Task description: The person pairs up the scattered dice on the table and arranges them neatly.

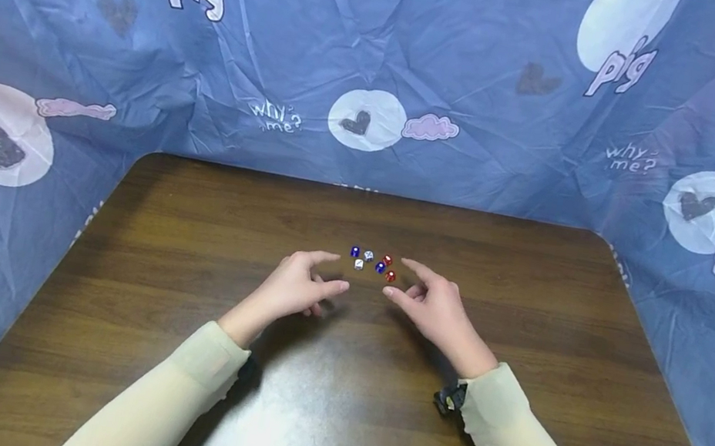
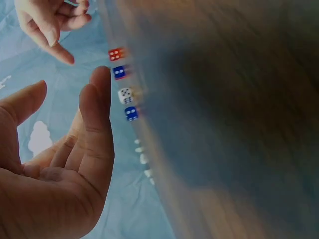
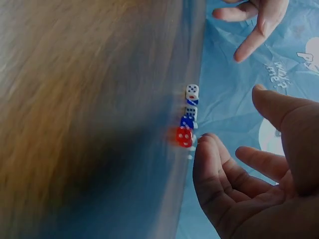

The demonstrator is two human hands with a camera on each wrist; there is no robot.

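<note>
Several small dice lie in a loose cluster on the wooden table. In the head view a blue die [image 1: 355, 251] and a white die [image 1: 359, 264] are on the left. Another white die [image 1: 368, 256] and a second blue die [image 1: 381, 266] sit mid-cluster. On the right are two red dice, the farther red die [image 1: 388, 259] and the nearer red die [image 1: 390, 276]. My left hand [image 1: 301, 288] hovers left of the cluster, thumb and index finger apart, holding nothing. Opposite it, my right hand [image 1: 438, 310] is held beside the red dice, also holding nothing.
The brown wooden table [image 1: 352, 347] has a glossy glare patch near the front. A blue printed cloth [image 1: 480, 157] hangs behind and around its sides. A dark strapped device [image 1: 449, 398] is on the right wrist.
</note>
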